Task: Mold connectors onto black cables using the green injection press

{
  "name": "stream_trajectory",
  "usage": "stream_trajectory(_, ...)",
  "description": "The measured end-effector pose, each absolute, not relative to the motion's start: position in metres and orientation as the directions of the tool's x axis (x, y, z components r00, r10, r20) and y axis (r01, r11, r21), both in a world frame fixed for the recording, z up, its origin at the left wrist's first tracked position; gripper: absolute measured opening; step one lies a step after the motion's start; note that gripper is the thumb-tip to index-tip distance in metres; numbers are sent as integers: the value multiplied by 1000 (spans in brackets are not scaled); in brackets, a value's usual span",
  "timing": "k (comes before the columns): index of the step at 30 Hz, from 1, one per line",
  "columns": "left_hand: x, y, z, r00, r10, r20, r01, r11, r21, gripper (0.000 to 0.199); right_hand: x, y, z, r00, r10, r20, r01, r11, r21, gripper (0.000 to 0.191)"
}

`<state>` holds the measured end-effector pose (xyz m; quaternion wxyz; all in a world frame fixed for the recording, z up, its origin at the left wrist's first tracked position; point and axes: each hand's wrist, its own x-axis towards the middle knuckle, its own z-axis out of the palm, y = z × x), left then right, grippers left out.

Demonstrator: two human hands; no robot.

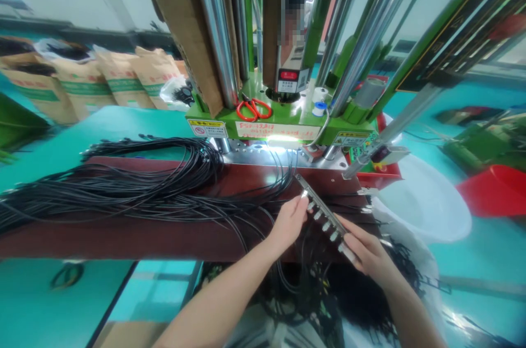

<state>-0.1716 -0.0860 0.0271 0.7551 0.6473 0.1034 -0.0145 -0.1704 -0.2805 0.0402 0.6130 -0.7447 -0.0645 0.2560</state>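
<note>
A narrow metal bar (322,206) with several silver connectors along its lower side is held tilted over the front edge of the dark red work board (135,241). My right hand (367,249) grips the bar's lower right end between thumb and fingers. At the bar's upper left part, my left hand (291,220) pinches a silver connector. Black cables (176,203) lie in a thick bundle on the board to the left, and some run toward my left hand. Behind the bar, the lit metal plate (246,157) of the green machine shows thin cables across it.
Red-handled scissors (253,109) and a blue-and-white spool (319,109) sit on the green machine ledge (226,116). A slanted metal rod (394,129) stands right. White tub (423,200), red bucket (497,190) and paper sacks (84,87) are farther off. Black parts hang below the board.
</note>
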Motion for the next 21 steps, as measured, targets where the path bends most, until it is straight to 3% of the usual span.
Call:
stream_trajectory(7, -173, -76, 27, 970, -43, -240, 242, 48, 969, 48, -170, -282, 48, 845, 441, -302, -220, -228, -949, 61)
stream_trajectory(21, -175, -72, 27, 957, -27, -288, 286, 225, 931, 47, -166, -286, 46, 776, 558, -294, -121, -325, -938, 61)
